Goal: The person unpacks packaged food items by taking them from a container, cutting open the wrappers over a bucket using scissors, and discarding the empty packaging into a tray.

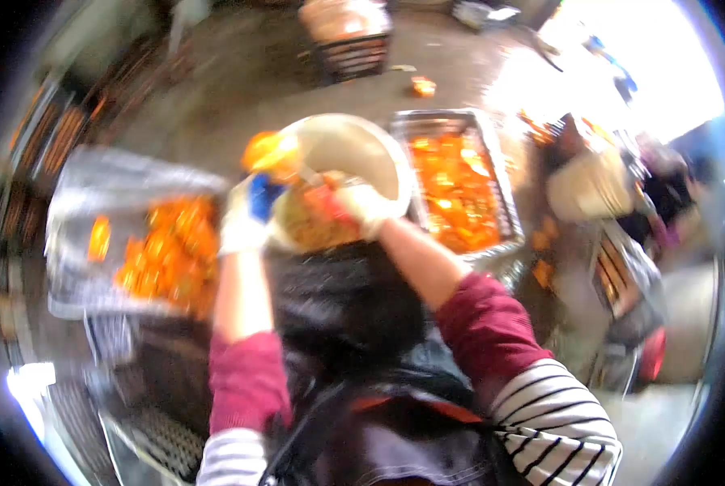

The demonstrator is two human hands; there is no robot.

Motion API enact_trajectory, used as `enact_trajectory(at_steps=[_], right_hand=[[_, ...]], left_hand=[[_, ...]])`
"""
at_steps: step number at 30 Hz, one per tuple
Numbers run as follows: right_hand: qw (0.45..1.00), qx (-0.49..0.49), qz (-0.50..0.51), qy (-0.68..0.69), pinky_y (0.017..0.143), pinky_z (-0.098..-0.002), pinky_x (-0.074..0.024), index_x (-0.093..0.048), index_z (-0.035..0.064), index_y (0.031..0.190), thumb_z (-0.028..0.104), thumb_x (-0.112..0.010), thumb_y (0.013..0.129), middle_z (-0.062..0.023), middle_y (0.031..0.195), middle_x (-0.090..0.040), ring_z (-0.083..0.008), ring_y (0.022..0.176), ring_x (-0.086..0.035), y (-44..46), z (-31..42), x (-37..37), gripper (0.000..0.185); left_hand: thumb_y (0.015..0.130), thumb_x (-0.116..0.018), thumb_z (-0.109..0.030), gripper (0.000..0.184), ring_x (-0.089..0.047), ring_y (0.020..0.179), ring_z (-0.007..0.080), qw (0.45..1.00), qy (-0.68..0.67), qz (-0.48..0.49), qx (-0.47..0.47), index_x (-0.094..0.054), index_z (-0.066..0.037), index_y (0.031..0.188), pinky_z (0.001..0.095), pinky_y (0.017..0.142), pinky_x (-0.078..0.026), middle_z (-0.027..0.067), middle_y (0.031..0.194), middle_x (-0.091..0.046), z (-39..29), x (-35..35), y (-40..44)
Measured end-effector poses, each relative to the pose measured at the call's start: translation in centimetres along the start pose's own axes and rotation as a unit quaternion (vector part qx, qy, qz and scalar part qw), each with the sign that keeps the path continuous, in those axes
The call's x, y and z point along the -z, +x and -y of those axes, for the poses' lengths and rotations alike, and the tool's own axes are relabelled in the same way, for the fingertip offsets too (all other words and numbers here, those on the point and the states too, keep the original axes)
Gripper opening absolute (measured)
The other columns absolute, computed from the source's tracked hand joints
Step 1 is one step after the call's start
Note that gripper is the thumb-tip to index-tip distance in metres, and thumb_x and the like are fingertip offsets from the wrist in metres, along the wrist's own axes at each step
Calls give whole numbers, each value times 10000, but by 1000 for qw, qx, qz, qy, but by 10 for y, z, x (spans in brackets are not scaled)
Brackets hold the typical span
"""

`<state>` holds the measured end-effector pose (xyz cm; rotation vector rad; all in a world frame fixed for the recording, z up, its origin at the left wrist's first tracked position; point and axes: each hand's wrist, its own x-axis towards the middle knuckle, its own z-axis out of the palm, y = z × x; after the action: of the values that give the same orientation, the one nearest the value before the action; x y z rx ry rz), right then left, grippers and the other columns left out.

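Note:
My left hand (pixel 246 209), in a white glove with a blue patch, is closed around what looks like an orange bell pepper (pixel 272 154), held over the left rim of a white bucket (pixel 338 130). My right hand (pixel 364 209), also gloved, grips a red-handled tool (pixel 327 202) above the bucket. A short metal part points from it toward the pepper; blur hides its exact shape. Pale yellowish scraps (pixel 314 231) lie inside the bucket. Left of my hands, a clear-lined crate (pixel 75 202) holds a heap of orange peppers (pixel 172 255).
To the right stands a tray (pixel 504 190) full of orange pieces (pixel 455 190). A dark crate (pixel 354 58) with a pale load is farther off. Another white bucket (pixel 591 188) stands at the right beside a person (pixel 674 182). An orange piece (pixel 423 87) lies on the wet floor.

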<state>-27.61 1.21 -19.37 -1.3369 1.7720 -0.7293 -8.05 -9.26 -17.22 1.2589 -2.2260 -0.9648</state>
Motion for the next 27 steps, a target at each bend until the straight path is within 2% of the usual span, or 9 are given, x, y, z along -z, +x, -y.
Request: enact_trajectory(at_steps=[1, 3, 6, 11, 16, 18, 21, 23, 27], right_hand=[[998, 3, -21, -65, 794, -321, -504, -602, 95, 1162, 165, -508, 928, -65, 1066, -631, -163, 924, -598, 6, -8, -5, 262], [997, -8, -34, 64, 769, -330, -499, -612, 190, 1162, 290, -521, 927, -98, 948, -664, -184, 842, -625, -2, 12, 4, 271], [997, 37, -67, -32, 829, -415, -467, -631, 146, 1093, 391, -564, 884, -175, 1009, -657, -345, 959, -617, -21, 43, 14, 329], [999, -14, -10, 46, 852, -393, -464, -631, 123, 1117, 324, -611, 865, -154, 1022, -665, -324, 984, -620, -28, 37, 17, 322], [995, 72, -64, 5, 821, -419, -473, -606, 68, 1102, 459, -640, 801, -176, 1000, -663, -333, 951, -630, -19, 15, 6, 494], [997, 53, -22, 57, 942, -397, -427, -552, 80, 1229, 504, -646, 777, -203, 1164, -607, -340, 1128, -553, -24, 19, 11, 627], [997, 44, -21, 67, 945, -394, -425, -544, 80, 1239, 523, -628, 783, -207, 1181, -597, -337, 1133, -550, -30, 26, 12, 641], [997, 41, -34, 63, 911, -400, -445, -589, 73, 1186, 516, -617, 791, -209, 1127, -625, -338, 1082, -583, -31, 28, 8, 594], [998, 4, -19, -62, 828, -399, -476, -643, 141, 1113, 411, -604, 859, -141, 1001, -672, -308, 971, -631, -19, 20, 4, 372]], left_hand=[[867, -594, -191, 184, -647, 868, 264, 970, -239, 33, 2, -644, -45, 965, 396, 772, -496, 135, 922, -665, 5, -3, 4], [912, -571, -202, 271, -612, 991, 218, 667, -739, 78, 59, -581, -52, 1137, 367, 892, -496, 91, 1102, -634, 14, -9, 11], [904, -565, -197, 365, -585, 1050, 235, 824, -551, 36, 126, -535, -23, 1223, 375, 965, -437, 104, 1150, -617, 35, -13, 21], [870, -544, -115, 351, -588, 1032, 255, 889, -455, 52, -3, -537, -23, 1208, 378, 927, -467, 126, 1131, -607, 125, -54, 51], [874, -554, -135, 369, -595, 1012, 254, 930, -365, 12, -42, -528, -18, 1223, 372, 904, -490, 127, 1118, -598, 92, -50, 48], [877, -545, -140, 370, -602, 995, 253, 922, -388, 6, 9, -530, -21, 1227, 362, 888, -501, 127, 1111, -598, 76, -47, 46], [881, -529, -146, 356, -608, 973, 247, 890, -451, 34, 53, -543, -20, 1213, 350, 856, -515, 121, 1101, -599, 53, -39, 39], [885, -519, -151, 343, -608, 964, 240, 802, -584, 63, 111, -553, -18, 1198, 345, 837, -519, 117, 1094, -600, 28, -34, 29], [887, -516, -150, 288, -627, 882, 230, 965, -261, -7, -19, -601, -26, 1132, 340, 775, -522, 115, 1009, -637, 85, -39, 34]])
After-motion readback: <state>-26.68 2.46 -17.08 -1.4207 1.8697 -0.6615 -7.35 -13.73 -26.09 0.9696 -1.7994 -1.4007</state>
